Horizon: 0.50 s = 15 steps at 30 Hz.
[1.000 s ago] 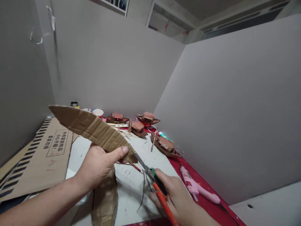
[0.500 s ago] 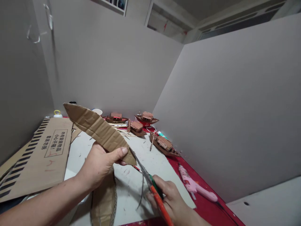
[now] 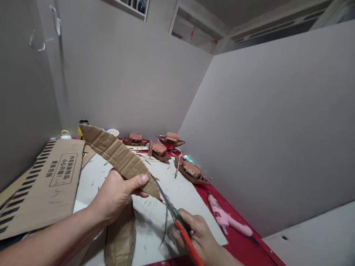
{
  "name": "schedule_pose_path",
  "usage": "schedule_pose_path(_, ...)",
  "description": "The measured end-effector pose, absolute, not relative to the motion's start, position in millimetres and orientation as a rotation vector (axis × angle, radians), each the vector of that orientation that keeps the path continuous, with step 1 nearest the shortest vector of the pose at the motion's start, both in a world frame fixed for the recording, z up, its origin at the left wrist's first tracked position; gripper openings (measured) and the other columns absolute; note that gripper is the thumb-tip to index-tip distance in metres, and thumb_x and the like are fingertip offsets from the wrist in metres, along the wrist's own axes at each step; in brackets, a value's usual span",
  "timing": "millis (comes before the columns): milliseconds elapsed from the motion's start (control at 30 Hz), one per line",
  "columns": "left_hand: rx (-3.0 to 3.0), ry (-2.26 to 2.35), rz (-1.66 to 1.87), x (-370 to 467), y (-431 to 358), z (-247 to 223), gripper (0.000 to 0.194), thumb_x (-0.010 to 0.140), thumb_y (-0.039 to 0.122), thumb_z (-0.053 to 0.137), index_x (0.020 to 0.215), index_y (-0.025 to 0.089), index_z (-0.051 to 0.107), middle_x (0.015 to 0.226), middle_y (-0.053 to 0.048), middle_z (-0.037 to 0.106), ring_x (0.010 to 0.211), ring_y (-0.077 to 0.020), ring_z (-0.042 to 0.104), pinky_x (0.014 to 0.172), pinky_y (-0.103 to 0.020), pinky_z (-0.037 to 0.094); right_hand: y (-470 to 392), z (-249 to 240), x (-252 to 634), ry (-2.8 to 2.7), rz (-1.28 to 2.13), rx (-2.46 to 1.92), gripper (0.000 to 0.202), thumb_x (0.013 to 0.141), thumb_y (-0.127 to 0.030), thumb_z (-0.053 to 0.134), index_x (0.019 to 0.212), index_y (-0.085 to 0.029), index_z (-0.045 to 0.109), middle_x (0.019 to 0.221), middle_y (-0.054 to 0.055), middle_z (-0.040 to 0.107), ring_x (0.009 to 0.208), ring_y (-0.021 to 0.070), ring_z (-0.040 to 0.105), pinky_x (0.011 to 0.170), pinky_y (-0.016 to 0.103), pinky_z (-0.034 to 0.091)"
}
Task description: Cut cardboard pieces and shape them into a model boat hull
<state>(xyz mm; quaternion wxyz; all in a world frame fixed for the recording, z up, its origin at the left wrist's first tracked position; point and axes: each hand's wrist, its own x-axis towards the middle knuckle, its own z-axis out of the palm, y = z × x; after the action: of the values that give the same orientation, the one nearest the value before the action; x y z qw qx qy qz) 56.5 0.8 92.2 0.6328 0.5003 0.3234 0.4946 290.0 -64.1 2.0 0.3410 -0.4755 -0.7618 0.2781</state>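
Observation:
A long, curved, pointed piece of cardboard (image 3: 116, 155) is pinched between the thumb and fingers of my left hand (image 3: 120, 190), near its lower right end. My right hand (image 3: 195, 232) is wrapped around the orange and green handles of the scissors (image 3: 186, 238). Their blades lie along the right edge of the cardboard piece near its tip, and a thin dark strip (image 3: 165, 225) hangs down beside them. Beneath my left hand, a second curved cardboard piece (image 3: 120, 236) rests on the white board (image 3: 151, 218).
A printed cardboard sheet (image 3: 47, 188) lies at the left. Several small model boats stand at the back, one (image 3: 192, 170) at the board's right edge. On the red table (image 3: 238, 236) rests a pink glue gun (image 3: 229, 220). Grey panels (image 3: 263, 122) enclose the table.
The view has shifted slightly. The cardboard piece has tilted a little, its tip pointing lower, while both hands keep their hold and the scissors stay at its right edge.

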Motion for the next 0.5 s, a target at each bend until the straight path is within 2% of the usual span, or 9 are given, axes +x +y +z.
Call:
schedule_pose_path(133,1.138,0.724,1.107,56,2,92,0.022,0.072,0.032,0.077,0.087,0.016,0.071,0.082,-0.005,0.071,0.071,-0.0169,0.066,0.057,-0.024,0.055,-64,2,287,-1.978,0.738,-1.25,0.031,0.086,-0.028,0.056,0.068,-0.023,0.032,0.056,-0.008,0.033,0.048,0.0085,0.025,0.043,0.021,0.025)
schedule_pose_path(333,1.129,0.742,1.098,60,-4,89,0.025,0.07,0.032,0.079,0.087,0.015,0.072,0.081,-0.005,0.072,0.068,-0.0165,0.065,0.058,-0.026,0.057,-64,21,283,-2.005,0.644,-1.353,0.027,0.083,-0.024,0.058,0.072,-0.024,0.033,0.058,-0.009,0.036,0.052,0.0095,0.029,0.048,0.022,0.028)
schedule_pose_path(500,1.078,0.724,1.062,62,-6,86,0.026,0.071,0.031,0.079,0.09,0.014,0.072,0.083,-0.006,0.074,0.071,-0.0169,0.067,0.058,-0.024,0.057,-65,17,286,-1.967,0.686,-1.37,0.03,0.085,-0.031,0.056,0.069,-0.024,0.033,0.056,-0.008,0.033,0.05,0.0093,0.026,0.046,0.022,0.027)
